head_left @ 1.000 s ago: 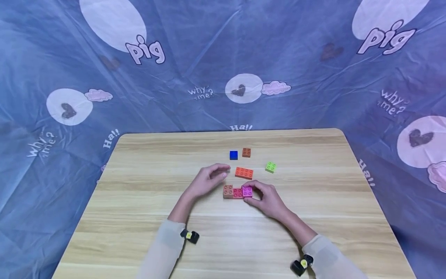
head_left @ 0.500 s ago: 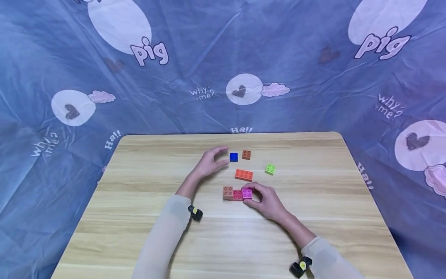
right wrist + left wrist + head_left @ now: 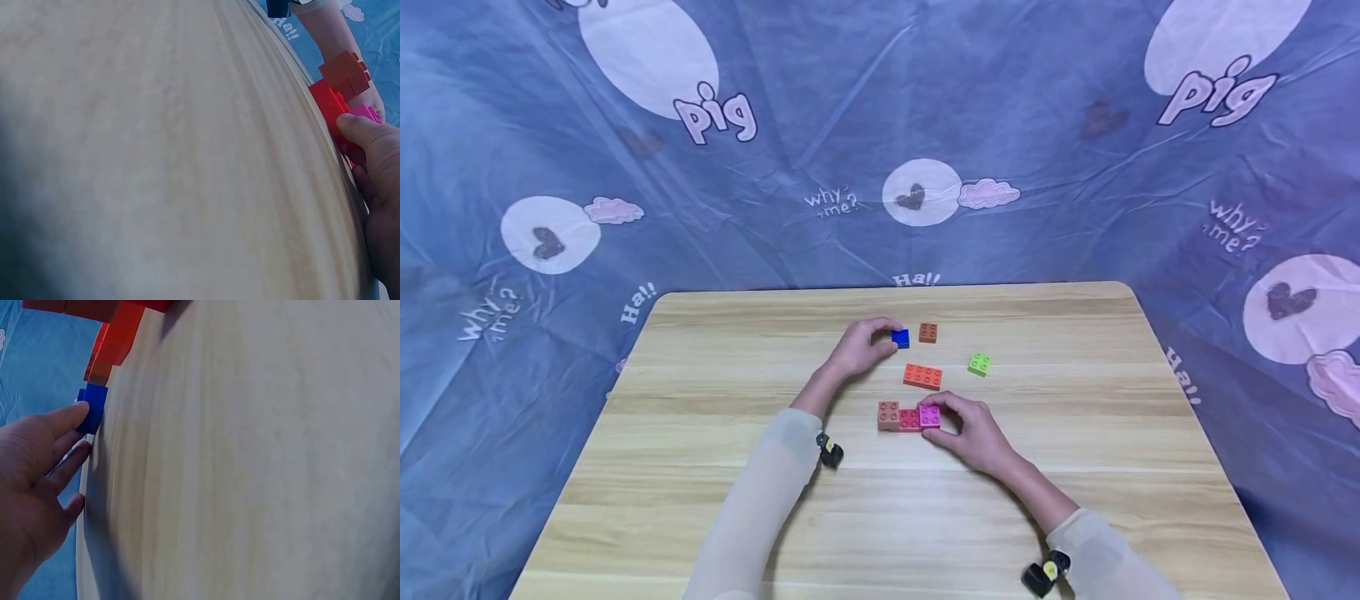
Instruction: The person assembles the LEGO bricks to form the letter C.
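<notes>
At the far middle of the table, my left hand point(image 3: 860, 347) pinches a small blue brick point(image 3: 900, 339) between thumb and fingers. The left wrist view has the thumb on the near face of the blue brick point(image 3: 95, 409). Closer in, a red brick point(image 3: 908, 419) lies with a brown brick point(image 3: 888, 415) on its left end and a pink brick point(image 3: 929, 416) on its right end. My right hand point(image 3: 976, 433) holds the pink end, thumb in front and fingers behind. In the right wrist view the thumb covers much of the pink brick point(image 3: 364, 112).
Between the hands lies a long orange brick point(image 3: 922, 376). A dark orange brick point(image 3: 928, 332) sits right of the blue one, and a lime green brick point(image 3: 980, 363) lies farther right. The wooden table point(image 3: 865, 533) ends at a blue printed cloth point(image 3: 820, 242) behind.
My left hand has moved away from me and to the right, from beside the joined bricks to the blue brick, which it now pinches. The right hand has kept its hold.
</notes>
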`<state>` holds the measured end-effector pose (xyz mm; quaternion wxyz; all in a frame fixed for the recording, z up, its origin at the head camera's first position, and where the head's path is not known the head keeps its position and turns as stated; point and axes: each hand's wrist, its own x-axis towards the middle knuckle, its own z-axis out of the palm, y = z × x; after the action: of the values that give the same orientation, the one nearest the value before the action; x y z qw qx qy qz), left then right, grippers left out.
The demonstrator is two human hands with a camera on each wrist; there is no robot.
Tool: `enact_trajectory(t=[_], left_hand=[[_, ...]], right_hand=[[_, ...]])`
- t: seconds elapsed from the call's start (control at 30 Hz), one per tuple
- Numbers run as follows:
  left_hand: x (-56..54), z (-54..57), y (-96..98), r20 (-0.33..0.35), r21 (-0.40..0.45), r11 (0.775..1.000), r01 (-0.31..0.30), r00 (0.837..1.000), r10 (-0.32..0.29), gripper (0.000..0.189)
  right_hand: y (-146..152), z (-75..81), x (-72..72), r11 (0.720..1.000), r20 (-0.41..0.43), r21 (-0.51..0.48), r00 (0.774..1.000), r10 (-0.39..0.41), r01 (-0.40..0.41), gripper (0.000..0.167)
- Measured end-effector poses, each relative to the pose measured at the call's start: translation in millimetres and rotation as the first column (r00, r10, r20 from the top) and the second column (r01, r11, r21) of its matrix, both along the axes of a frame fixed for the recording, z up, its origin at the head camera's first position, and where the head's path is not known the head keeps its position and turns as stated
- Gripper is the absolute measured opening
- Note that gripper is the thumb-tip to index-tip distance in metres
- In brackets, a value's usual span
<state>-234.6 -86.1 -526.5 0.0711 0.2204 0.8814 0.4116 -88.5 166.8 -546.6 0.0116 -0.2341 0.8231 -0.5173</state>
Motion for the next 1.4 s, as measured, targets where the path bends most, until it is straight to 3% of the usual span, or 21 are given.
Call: enact_trajectory(t=[0.3,0.47,0.67,1.1,1.4], left_hand=[[6.0,1.2,-6.1,-0.034,-0.002,1.000,-0.020,0.999,0.020,0.036],[14.7,5.2,-14.6,-0.056,0.021,0.999,-0.039,0.998,0.040,0.036],[35.8,13.9,-23.1,-0.085,0.058,0.998,-0.033,0.996,0.038,0.036],[90.1,45.8,-29.5,-0.106,0.131,0.991,-0.001,0.994,0.015,0.036],[121.1,48.2,-35.2,-0.113,0.136,0.991,0.010,0.994,0.006,0.034]], right_hand=[[-1,-0.9,1.0,1.000,-0.002,0.001,1.000,0.004,-0.004,0.047],[-2,-0.7,1.0,1.000,-0.005,0.000,1.000,0.003,-0.003,0.048],[-1,-1.3,0.7,1.000,-0.003,0.003,1.000,0.004,-0.004,0.047],[-1,-4.0,1.2,1.000,-0.042,0.022,0.999,-0.015,0.016,0.048],[-2,-4.8,-0.2,1.000,-0.041,0.019,0.999,-0.009,0.010,0.048]])
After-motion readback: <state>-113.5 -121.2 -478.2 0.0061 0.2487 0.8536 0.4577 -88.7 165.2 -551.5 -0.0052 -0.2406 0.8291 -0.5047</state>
